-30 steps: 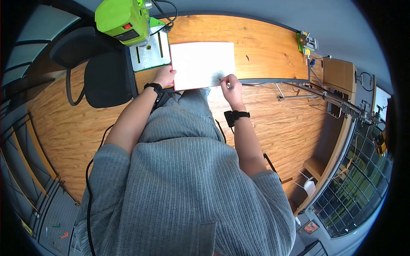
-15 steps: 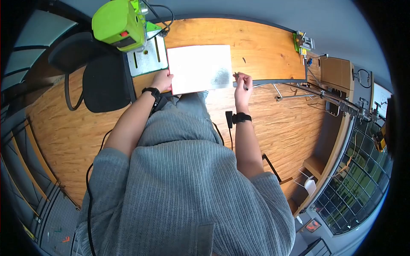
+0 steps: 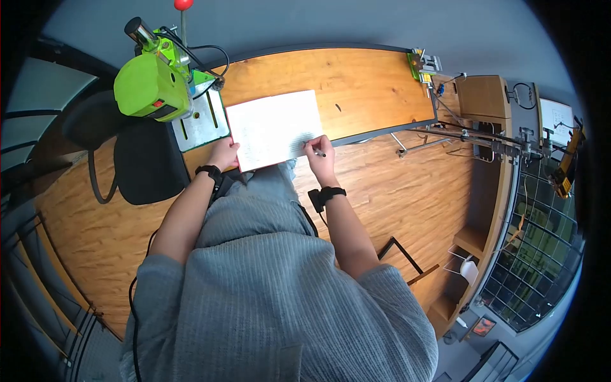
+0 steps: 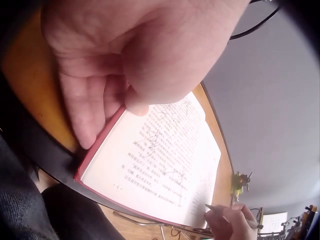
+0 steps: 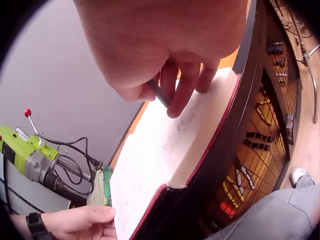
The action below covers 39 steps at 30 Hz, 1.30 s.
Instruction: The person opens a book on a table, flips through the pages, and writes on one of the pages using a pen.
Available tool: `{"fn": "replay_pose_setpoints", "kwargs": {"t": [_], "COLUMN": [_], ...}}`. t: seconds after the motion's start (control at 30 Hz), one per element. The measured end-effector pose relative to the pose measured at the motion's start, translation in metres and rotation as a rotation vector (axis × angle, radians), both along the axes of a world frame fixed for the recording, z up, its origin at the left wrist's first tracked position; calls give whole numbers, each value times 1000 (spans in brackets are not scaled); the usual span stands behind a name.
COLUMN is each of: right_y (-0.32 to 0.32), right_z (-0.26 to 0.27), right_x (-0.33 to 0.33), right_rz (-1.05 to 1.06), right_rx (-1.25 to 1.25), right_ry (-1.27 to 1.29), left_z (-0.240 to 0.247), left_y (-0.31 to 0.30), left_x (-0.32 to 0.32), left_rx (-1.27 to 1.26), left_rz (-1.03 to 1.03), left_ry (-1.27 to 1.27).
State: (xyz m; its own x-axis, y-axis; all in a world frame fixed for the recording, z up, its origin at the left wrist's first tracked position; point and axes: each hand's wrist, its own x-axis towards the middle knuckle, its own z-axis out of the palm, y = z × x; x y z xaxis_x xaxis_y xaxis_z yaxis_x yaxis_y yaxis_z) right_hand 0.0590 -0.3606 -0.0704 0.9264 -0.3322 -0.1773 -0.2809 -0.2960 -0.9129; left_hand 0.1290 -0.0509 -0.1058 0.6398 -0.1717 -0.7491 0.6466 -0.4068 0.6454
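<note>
An open book (image 3: 270,127) with a red cover lies at the table's front edge, printed text and pen marks on its pages (image 4: 165,150). My left hand (image 3: 223,155) grips its left edge, thumb on the page and fingers along the cover, as the left wrist view (image 4: 130,65) shows. In my right hand (image 3: 322,160) is a dark pen (image 3: 320,153), pinched over the lower right of the right page. The right wrist view shows the pen (image 5: 159,93) between the fingers of my right hand (image 5: 165,45); its tip is hidden there.
A green drill press (image 3: 145,89) with a slotted metal base (image 3: 202,121) stands left of the book. A small vise (image 3: 423,65) sits at the table's far right end. A black chair (image 3: 146,165) is at the left. Tools (image 5: 240,185) hang on mesh below the table.
The head view has shifted, so table and book sit lower and further left. My right hand has moved from beside the right page's edge back over its lower corner. My left hand still grips the book.
</note>
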Motion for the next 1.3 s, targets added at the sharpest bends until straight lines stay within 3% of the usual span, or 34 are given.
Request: {"fn": "replay_pose_setpoints", "kwargs": {"t": [0.2,0.27,0.33,0.4,0.47,0.53,0.57,0.67,0.8,1.0,1.07,1.17,1.27,1.3], "right_y": [28,30,21,10,7,13,18,20,-2,-9,-13,-12,-18,-18], "right_z": [23,34,29,26,18,25,32,26,3,1,0,13,15,14], "right_x": [17,11,1,-5,-2,8,11,10,-4,-4,-3,-3,2,4], "right_rz": [72,323,331,179,139,109,159,203,-69,11,-22,4,42,-42], "right_rx": [-192,-203,-196,-268,-391,-386,-222,-135,-165,-142,-322,-326,-426,-426], "right_ry": [-88,-78,-69,35,-18,-227,-189,-168,-59,-74,-144,-38,-132,-123], "left_z": [-10,-7,-3,-4,-7,-8,-9,-4,-3,-3,-3,-4,1,1], "left_y": [2,2,1,2,2,2,2,1,3,0,0,-1,-2,-2], "left_x": [0,1,0,0,1,1,1,1,0,0,0,-1,-2,-3], "left_rx": [-24,-19,-36,-51,-42,-31,-22,8,-58,-21,6,-6,26,27], "left_rz": [-13,-16,-4,16,-29,-17,-5,-28,-5,3,-23,-9,-16,-15], "left_ry": [19,31,32,30,17,19,17,12,8,21,14,-9,-2,-1]}}
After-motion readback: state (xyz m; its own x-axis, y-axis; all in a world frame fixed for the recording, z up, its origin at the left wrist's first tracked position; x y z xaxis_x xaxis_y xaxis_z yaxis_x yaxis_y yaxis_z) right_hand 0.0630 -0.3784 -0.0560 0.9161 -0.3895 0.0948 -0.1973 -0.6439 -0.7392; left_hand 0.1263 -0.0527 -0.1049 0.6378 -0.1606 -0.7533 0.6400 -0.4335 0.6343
